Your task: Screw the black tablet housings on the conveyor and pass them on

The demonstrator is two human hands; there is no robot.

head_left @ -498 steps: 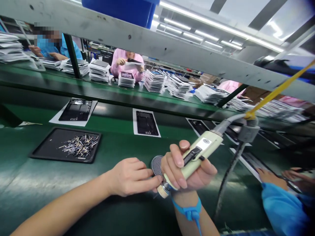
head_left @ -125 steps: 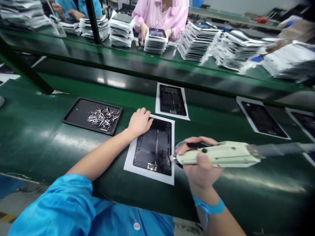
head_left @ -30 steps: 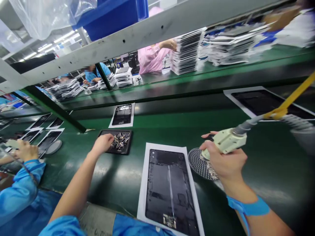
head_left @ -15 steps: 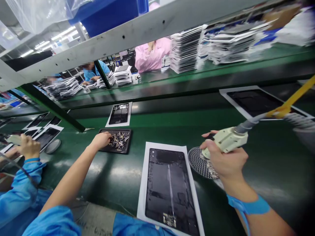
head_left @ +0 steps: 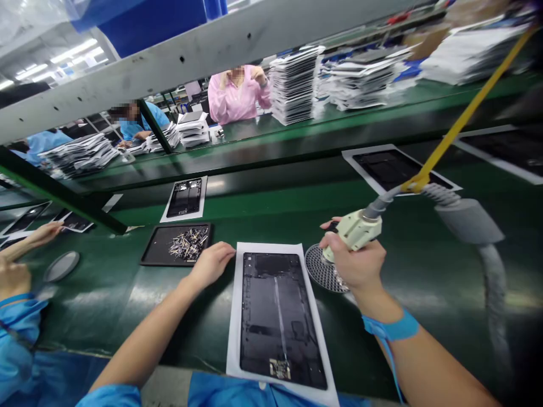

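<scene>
My right hand (head_left: 362, 263) is wrapped round a cream electric screwdriver (head_left: 355, 230) with a grey cable. Its lower end is over a round perforated dish (head_left: 316, 265) holding small shiny bits, partly hidden by the hand. My left hand (head_left: 212, 263) is closed, fingertips together, at the left edge of a white sheet (head_left: 237, 305); what it pinches is too small to make out. On that sheet lies a black tablet housing (head_left: 265, 316) with a pale strip down its middle and a small board at its near end. Left of it, a black tray (head_left: 159, 240) holds many small parts (head_left: 189, 243).
Another housing (head_left: 184, 198) lies on paper farther back, and more (head_left: 386, 168) lie at the back right. A yellow strap (head_left: 470, 116) holds the cable. A co-worker's hand (head_left: 44, 233) and a grey round dish (head_left: 62, 265) are at left. A slanted green post (head_left: 72, 195) crosses there.
My left hand has come out of the parts tray and moved right to the white sheet's edge. My right hand still holds the screwdriver over the dish. The view has turned slightly right.
</scene>
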